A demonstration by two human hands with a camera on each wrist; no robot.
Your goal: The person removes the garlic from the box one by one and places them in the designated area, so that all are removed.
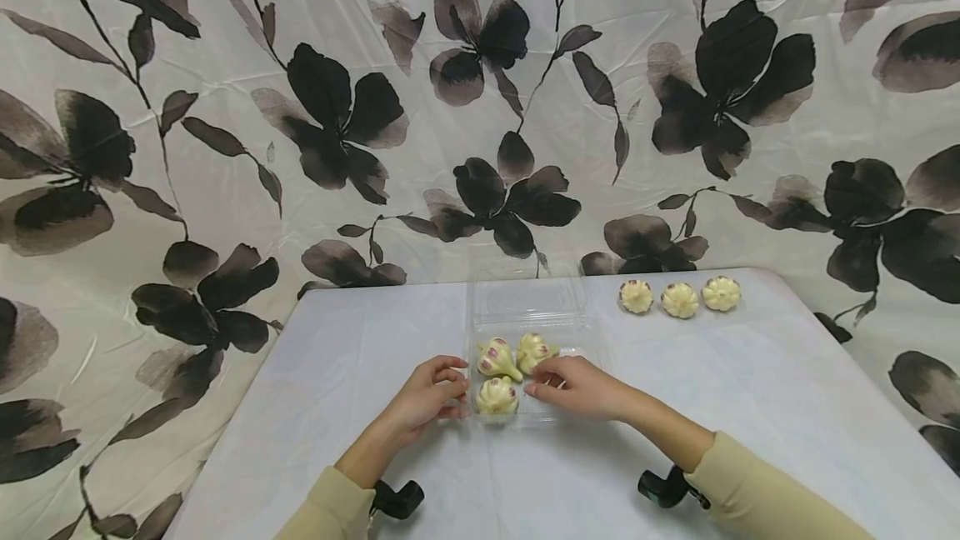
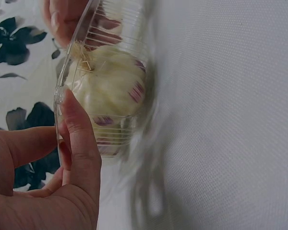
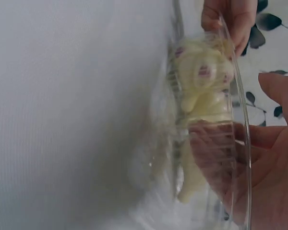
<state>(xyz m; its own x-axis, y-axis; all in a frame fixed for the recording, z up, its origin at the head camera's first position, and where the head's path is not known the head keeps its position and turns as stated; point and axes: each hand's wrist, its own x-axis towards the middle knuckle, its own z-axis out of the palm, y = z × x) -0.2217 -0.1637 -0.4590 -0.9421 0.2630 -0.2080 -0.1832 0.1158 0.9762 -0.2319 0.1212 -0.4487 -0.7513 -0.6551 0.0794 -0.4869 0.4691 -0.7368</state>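
Here's the right hand [image 1: 581, 390] reaching in over the clear box [image 1: 542, 417], left hand [image 1: 423, 397] at its left wall!
Three garlic bulbs [image 1: 497, 397] sit inside, mid-table [image 1: 337, 357], left of and just beyond the right fingertips; the back right bulb [image 1: 533, 351] points its stem rightward, above that hand. Right thumb and fingers stand apart; no clamp on a bulb shows. Left thumb and fingers, parted too, touch the rim. Three more bulbs [image 1: 680, 301] line the table's far edge near its right corner, the right hand nearer.
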